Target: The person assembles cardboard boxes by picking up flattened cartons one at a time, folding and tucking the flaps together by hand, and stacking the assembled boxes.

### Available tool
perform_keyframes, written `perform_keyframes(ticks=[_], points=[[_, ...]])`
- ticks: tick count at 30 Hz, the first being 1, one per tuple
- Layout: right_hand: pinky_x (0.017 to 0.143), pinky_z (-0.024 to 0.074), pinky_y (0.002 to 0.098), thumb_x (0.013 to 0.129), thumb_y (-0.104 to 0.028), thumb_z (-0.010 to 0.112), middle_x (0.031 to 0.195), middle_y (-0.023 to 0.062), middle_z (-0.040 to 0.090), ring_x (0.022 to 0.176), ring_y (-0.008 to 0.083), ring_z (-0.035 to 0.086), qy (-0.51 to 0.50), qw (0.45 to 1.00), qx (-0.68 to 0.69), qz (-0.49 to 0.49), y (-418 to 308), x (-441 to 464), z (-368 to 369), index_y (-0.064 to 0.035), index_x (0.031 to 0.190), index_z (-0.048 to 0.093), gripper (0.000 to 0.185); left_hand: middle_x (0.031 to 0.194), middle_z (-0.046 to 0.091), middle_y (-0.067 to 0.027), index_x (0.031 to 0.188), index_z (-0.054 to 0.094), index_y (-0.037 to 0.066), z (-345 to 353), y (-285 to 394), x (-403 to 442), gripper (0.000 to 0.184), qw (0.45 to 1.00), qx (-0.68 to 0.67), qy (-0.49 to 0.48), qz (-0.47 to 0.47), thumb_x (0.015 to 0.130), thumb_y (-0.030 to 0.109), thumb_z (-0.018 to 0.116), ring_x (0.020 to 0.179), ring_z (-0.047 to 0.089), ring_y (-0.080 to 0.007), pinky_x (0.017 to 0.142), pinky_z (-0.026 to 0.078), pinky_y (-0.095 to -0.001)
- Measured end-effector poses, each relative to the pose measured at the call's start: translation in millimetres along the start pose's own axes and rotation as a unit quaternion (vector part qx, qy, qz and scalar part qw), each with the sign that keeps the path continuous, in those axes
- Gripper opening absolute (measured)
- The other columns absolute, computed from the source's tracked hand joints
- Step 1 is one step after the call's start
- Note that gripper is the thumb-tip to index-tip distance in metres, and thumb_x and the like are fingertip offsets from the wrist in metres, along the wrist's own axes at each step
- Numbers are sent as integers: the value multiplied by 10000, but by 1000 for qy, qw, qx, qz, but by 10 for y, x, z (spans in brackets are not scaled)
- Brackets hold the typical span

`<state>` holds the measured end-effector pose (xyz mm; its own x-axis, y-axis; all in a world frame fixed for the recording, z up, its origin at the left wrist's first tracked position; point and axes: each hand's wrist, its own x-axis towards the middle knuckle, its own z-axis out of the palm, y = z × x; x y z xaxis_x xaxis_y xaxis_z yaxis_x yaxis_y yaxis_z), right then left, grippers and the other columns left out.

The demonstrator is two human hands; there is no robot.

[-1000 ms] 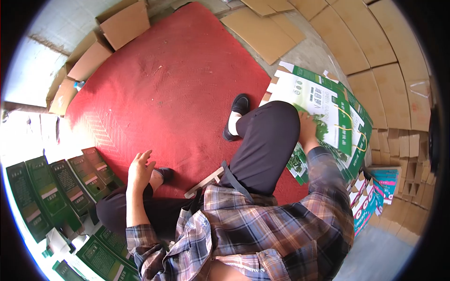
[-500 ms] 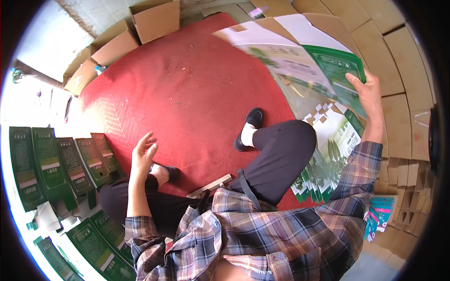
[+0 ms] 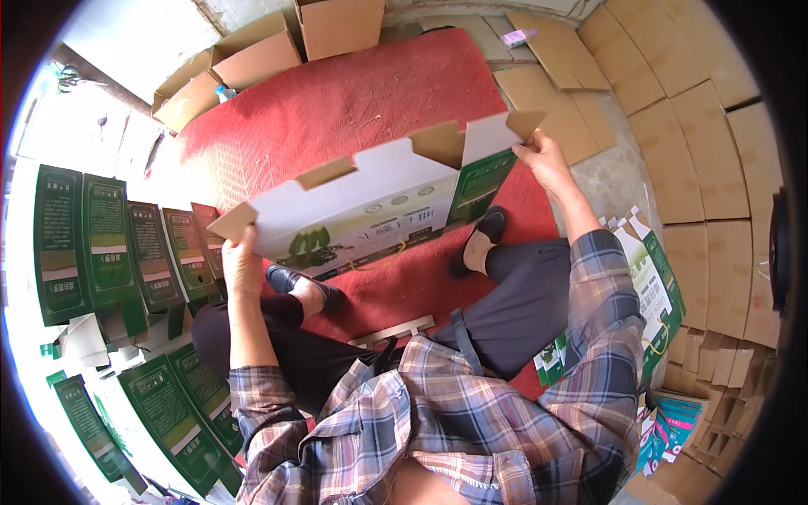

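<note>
A printed cardboard box (image 3: pixel 370 217), white and green with flaps along its top edge, spans the space above my knees. My left hand (image 3: pixel 242 257) grips its left end, thumb at the corner below a flap. At the opposite end, my right hand (image 3: pixel 543 162) pinches the green side panel near its top corner. The box looks partly opened out, with its flaps unfolded. A thin yellow cord handle (image 3: pixel 379 261) shows on its front. To my right lies a stack of similar flat printed boxes (image 3: pixel 652 286), partly hidden by my sleeve.
Several green printed boxes (image 3: pixel 109 244) stand at my left, with more green boxes (image 3: pixel 168 412) below them. A red mat (image 3: pixel 353 101) covers the floor. Open brown cartons (image 3: pixel 257 55) line the back, and stacked brown cartons (image 3: pixel 699 160) form the right side.
The box has come from my right side to in front of me, its flat shape now spread out. My left hand has closed on its left end. My view has shifted a little.
</note>
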<state>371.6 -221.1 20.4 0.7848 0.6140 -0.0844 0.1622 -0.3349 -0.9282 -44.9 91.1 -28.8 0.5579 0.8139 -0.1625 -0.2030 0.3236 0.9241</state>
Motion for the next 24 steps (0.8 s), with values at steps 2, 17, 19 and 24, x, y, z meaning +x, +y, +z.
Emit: perform_keyframes(ticks=[2,17,19,24], points=[[874,455,295,824,-122,703,1039,79,625,1009,164,574,35,998,-34,41,21,-6,125,33,1182,562,415,1075,649,-46,1121,638,9,165,-13,-90,362,998,42,9,-43,816,178,740,1027,570,-165,976,377,-338],[1155,196,396,670,-406,839,1518,293,93,1432,363,111,139,970,-196,-26,-23,-409,948,71,1455,13,1235,999,670,-52,1051,678,-10,214,42,-408,286,992,104,-34,-65,802,126,714,943,583,-140,898,412,-307],[1143,234,410,720,-258,791,1527,274,87,1430,364,128,161,960,-230,-24,-37,-344,979,36,1465,20,1112,1001,670,-52,1049,681,-9,234,67,-436,271,989,125,-52,-60,816,127,705,939,580,-131,894,415,-301],[1109,290,375,702,-4,628,1489,232,235,1400,308,244,124,979,-116,-112,-33,-283,904,-2,1472,111,926,1019,664,-50,1089,661,-9,392,55,-432,255,998,57,-3,27,902,163,640,954,588,-126,882,437,-298]])
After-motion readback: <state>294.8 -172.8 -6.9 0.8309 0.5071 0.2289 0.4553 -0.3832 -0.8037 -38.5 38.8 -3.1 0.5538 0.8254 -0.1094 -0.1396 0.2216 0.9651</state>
